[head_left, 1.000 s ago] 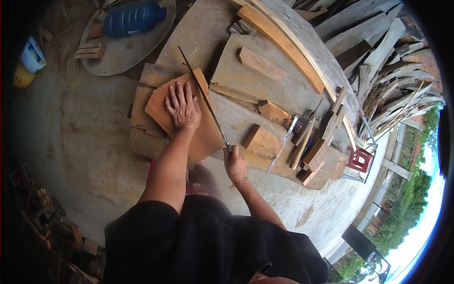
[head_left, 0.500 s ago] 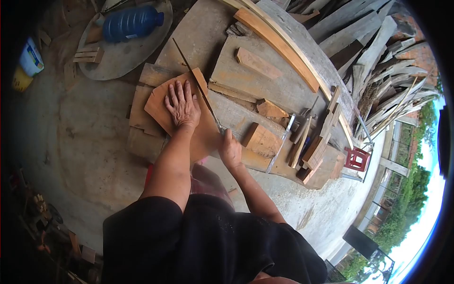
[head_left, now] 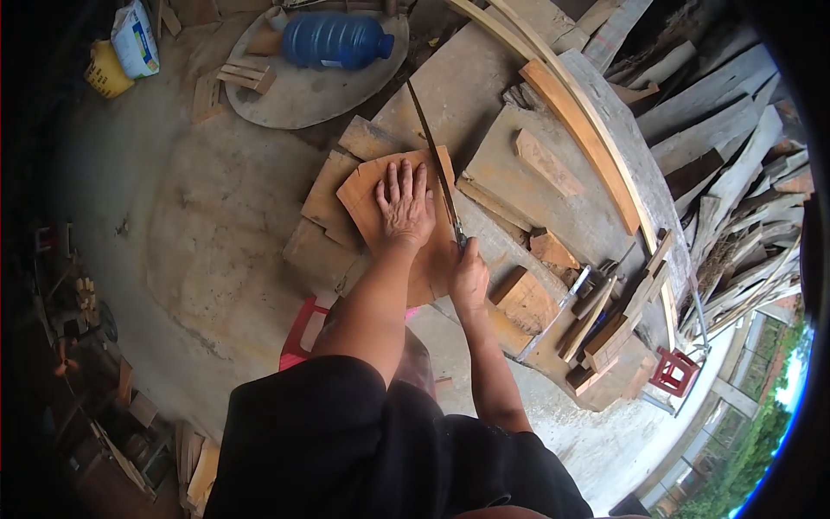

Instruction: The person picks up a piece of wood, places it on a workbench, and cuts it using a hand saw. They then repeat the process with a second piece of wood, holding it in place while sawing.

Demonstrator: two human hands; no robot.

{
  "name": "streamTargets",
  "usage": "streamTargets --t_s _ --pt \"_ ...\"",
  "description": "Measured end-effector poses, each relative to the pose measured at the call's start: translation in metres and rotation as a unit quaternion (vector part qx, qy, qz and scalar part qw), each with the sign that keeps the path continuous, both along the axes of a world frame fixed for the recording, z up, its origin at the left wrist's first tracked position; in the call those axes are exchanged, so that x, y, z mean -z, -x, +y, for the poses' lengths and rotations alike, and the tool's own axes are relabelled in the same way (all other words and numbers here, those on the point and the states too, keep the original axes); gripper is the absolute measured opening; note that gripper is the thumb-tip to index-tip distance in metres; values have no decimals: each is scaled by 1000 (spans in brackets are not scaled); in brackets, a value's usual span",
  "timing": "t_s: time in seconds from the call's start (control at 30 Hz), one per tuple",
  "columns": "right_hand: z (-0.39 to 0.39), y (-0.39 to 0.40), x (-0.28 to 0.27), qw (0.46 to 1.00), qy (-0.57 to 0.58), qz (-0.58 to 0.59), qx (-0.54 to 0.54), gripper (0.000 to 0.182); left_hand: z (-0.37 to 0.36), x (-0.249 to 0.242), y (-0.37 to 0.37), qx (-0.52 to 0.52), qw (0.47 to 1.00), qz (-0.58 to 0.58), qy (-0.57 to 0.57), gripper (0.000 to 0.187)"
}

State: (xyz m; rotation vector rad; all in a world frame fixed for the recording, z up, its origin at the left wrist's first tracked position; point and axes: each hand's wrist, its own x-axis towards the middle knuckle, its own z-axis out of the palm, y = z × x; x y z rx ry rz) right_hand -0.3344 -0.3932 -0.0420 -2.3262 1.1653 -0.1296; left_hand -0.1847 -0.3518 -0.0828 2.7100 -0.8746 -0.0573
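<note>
My left hand (head_left: pixel 405 208) lies flat, fingers spread, on top of a reddish-brown wooden board (head_left: pixel 367 192). In my right hand (head_left: pixel 469 278) is the handle of a handsaw (head_left: pixel 434 151). Its long thin blade points away from me and crosses the board near its right edge. A narrow piece of the board (head_left: pixel 444 163) shows to the right of the blade. My fist hides most of the saw's handle. Beneath the board are rough wooden pieces (head_left: pixel 328 195) that stick out on its left side.
On the bench at right lie a wooden block (head_left: pixel 525 300), a short plank (head_left: pixel 549 163), a long curved strip (head_left: pixel 588 147) and a metal clamp bar (head_left: pixel 555 313). A blue water jug (head_left: pixel 335 41) rests on a round slab (head_left: pixel 303 105). Scrap boards (head_left: pixel 718 130) are piled at far right.
The camera view has turned, so the whole scene sits farther right and lower. My left hand keeps its place on the board, and the saw stays in my right hand across it.
</note>
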Motion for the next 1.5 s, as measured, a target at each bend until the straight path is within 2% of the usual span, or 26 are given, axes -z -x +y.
streamTargets --t_s 0.1,0.27,0.37,0.47,0.57,0.63,0.7,0.8,0.93,1.0,1.1,1.2,1.23,1.27,1.3,1.37,1.43,1.5 --pt "0 8 9 1000 -6 -10 -4 26 0 2 0 -3 999 -31 18 57" --pt "40 100 2 998 -53 13 38 24 -1 3 -1 0 1000 -10 4 57" --pt "27 60 -14 999 -35 14 19 24 -1 2 0 -2 1000 -17 2 57" --pt "-6 -6 3 999 11 -30 -6 26 0 -2 0 0 1000 -19 6 56" --pt "6 19 -12 999 -12 -34 -10 24 2 2 2 0 999 -32 2 56" --pt "31 75 -19 998 -54 16 35 23 0 4 0 -5 1000 -6 -5 55" --pt "51 120 -22 997 -54 -21 43 23 -3 4 0 -10 1000 -6 -17 56" --pt "51 128 -5 997 -53 3 56 21 -1 6 2 -4 999 -9 -31 56" --pt "42 130 19 993 -103 -43 36 16 -2 0 1 -5 1000 -14 -19 56" --pt "42 135 18 996 -87 4 15 14 -1 2 2 -14 1000 -17 3 56" --pt "51 139 4 997 -40 -60 -1 26 0 7 3 -16 999 -6 39 57" --pt "48 127 12 995 16 -91 -29 35 -1 11 3 -12 998 -8 62 58" --pt "44 107 7 997 16 -68 -30 36 0 7 3 -13 998 -9 57 57" --pt "35 81 -2 998 -9 -48 -47 35 0 4 4 -13 998 -7 53 57" --pt "26 55 1 997 17 -44 -61 31 0 4 5 -14 999 -6 50 57" --pt "5 13 -3 998 -28 -41 -47 27 1 4 3 -9 998 4 64 56" --pt "0 6 0 997 -39 -38 -47 25 2 2 1 -8 998 4 58 56" --pt "10 31 -7 996 -15 -61 -57 23 2 0 4 -4 998 21 55 58"
